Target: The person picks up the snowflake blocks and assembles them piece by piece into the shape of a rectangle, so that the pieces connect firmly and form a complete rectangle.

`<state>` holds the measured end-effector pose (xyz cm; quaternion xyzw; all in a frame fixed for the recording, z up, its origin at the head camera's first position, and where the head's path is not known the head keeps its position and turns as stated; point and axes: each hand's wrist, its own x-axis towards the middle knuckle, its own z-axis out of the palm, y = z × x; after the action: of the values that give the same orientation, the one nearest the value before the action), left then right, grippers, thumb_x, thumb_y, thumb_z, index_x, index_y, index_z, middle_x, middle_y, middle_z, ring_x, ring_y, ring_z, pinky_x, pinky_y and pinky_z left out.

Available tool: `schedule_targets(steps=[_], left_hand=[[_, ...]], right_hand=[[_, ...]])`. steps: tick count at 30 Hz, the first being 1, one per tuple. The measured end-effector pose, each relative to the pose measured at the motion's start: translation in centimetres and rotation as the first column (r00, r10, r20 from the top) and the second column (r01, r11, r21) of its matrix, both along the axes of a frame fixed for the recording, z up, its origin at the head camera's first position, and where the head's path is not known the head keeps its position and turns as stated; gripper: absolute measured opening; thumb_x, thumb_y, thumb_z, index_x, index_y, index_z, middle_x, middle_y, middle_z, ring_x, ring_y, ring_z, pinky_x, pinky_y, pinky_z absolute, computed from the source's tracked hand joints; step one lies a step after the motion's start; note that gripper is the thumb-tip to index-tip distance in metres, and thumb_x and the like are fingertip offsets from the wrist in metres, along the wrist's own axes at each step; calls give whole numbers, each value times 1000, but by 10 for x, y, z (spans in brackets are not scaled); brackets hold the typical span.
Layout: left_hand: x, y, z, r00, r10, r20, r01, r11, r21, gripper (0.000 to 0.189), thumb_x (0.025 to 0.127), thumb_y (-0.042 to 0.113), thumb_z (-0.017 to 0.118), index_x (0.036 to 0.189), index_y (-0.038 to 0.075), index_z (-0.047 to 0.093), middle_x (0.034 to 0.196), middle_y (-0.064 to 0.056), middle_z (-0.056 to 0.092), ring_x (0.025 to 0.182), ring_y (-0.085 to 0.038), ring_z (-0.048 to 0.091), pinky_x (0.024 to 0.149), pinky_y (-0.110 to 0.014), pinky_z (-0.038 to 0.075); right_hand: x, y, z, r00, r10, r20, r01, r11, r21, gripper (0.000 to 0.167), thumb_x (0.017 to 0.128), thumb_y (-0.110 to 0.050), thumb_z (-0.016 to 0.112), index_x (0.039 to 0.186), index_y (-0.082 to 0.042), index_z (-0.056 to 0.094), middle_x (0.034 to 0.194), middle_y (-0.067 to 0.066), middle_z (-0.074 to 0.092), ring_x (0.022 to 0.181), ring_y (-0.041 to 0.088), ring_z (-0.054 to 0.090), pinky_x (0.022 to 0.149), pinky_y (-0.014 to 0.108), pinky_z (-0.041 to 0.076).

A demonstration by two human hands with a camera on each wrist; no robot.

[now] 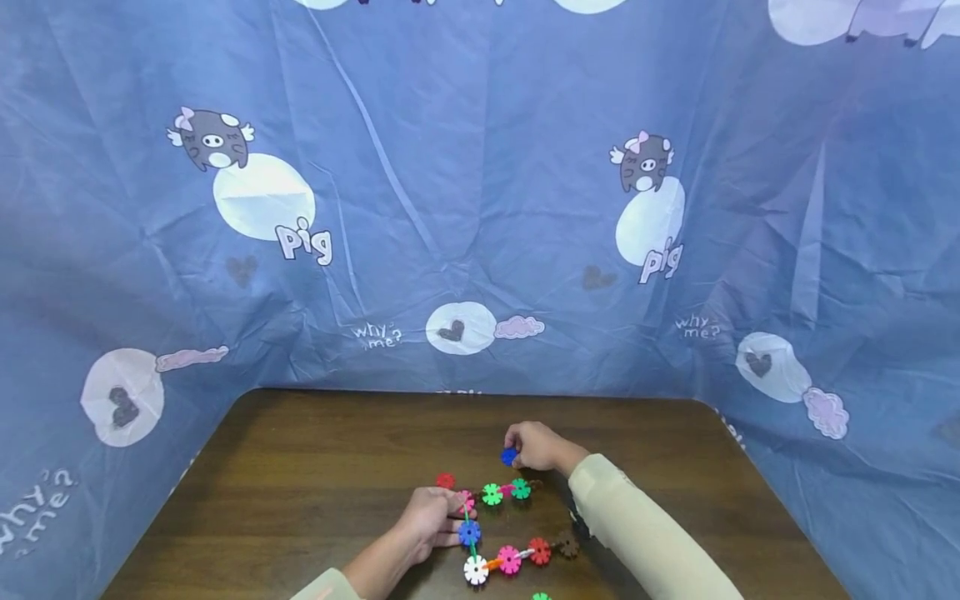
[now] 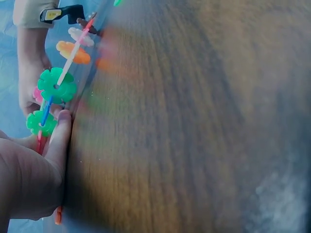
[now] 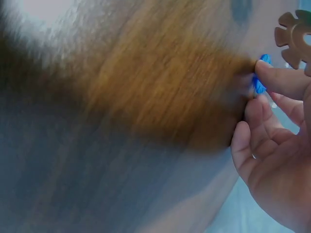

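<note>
My right hand (image 1: pixel 538 446) pinches a blue notched plastic disc (image 1: pixel 509 457) between thumb and fingers, just above or at the tabletop. In the right wrist view the same blue snowflake disc (image 3: pixel 260 85) sits at the fingertips. My left hand (image 1: pixel 431 518) grips a chain of interlocked snowflake discs near a pink disc (image 1: pixel 467 502). From there one row runs right through a light green disc (image 1: pixel 492 494) and a darker green one (image 1: pixel 521 488). Another part comes down through a blue disc (image 1: pixel 469 532) to a white disc (image 1: pixel 476 570), then right to a red disc (image 1: pixel 539 550).
A red disc (image 1: pixel 446 481) shows just beyond my left hand. At the lower row's right end, by my right sleeve, is a brown disc (image 1: pixel 568 546). A green disc (image 1: pixel 541 597) is cut off at the bottom edge. A blue printed curtain (image 1: pixel 480 208) stands behind the wooden table (image 1: pixel 337 442).
</note>
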<state>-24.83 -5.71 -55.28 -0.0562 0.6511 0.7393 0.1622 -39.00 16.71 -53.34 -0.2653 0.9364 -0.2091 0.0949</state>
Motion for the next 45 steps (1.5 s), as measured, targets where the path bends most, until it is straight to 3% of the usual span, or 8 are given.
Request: schedule_targets(steps=[10, 14, 18, 21, 27, 30, 34, 45], left_hand=[[-3, 2, 1, 1000, -3, 19, 3, 1000, 5, 15, 103, 6, 52, 103, -3, 63, 84, -8, 73, 61, -13, 63, 58, -29, 60], [-4, 1, 2, 1000, 5, 27, -5, 1000, 21, 13, 103, 6, 52, 103, -3, 63, 84, -9, 73, 62, -14, 65, 59, -31, 61], [-2, 0, 2, 1000, 9, 19, -10, 999, 36, 13, 102, 5, 52, 102, -3, 62, 83, -9, 73, 60, -14, 65, 58, -31, 61], [-1, 0, 1, 1000, 4, 6, -4, 999, 41, 13, 102, 6, 52, 101, -2, 63, 83, -9, 73, 60, -13, 65, 58, -31, 60], [0, -3, -1, 1000, 10, -5, -9, 999, 34, 14, 103, 8, 53, 100, -2, 63, 84, -8, 73, 61, -13, 66, 58, -31, 60], [1, -5, -1, 1000, 14, -3, -14, 999, 32, 14, 103, 8, 52, 101, -3, 62, 84, -8, 73, 61, -14, 66, 58, -31, 60], [1, -5, 0, 1000, 3, -9, -3, 999, 42, 15, 103, 7, 51, 102, -3, 62, 84, -8, 73, 63, -15, 66, 59, -32, 60], [-1, 0, 1, 1000, 12, 2, -12, 999, 49, 14, 103, 6, 53, 105, -5, 61, 85, -9, 73, 62, -15, 67, 60, -33, 61]], right_hand=[[11, 31, -4, 989, -126, 76, 140, 964, -224, 17, 80, 4, 76, 80, -6, 62, 66, -2, 59, 61, 12, 53, 58, 27, 47], [19, 43, -3, 976, -140, 164, 188, 927, -326, 9, 81, 7, 65, 87, 1, 66, 70, 3, 64, 62, 15, 59, 55, 28, 49], [32, 52, -1, 952, -165, 256, 261, 877, -403, 22, 84, 7, 60, 103, 6, 71, 79, 7, 67, 66, 18, 62, 58, 30, 52], [42, 57, 0, 929, -204, 309, 334, 822, -462, 23, 88, 4, 62, 110, 6, 71, 85, 8, 69, 69, 17, 64, 59, 29, 53], [63, 60, -2, 838, -238, 491, 521, 619, -588, 27, 92, -1, 62, 116, 9, 66, 87, 10, 71, 69, 14, 66, 61, 24, 55], [71, 60, -3, 799, -229, 555, 573, 567, -591, 26, 93, -4, 65, 115, 8, 66, 86, 10, 72, 68, 14, 68, 59, 23, 55], [77, 60, -5, 791, -254, 557, 590, 559, -582, 22, 91, -4, 68, 110, 7, 68, 79, 9, 71, 62, 11, 65, 54, 21, 51], [81, 63, -10, 806, -287, 517, 574, 589, -569, 19, 88, -3, 68, 104, 8, 70, 76, 6, 70, 60, 11, 61, 54, 22, 49]])
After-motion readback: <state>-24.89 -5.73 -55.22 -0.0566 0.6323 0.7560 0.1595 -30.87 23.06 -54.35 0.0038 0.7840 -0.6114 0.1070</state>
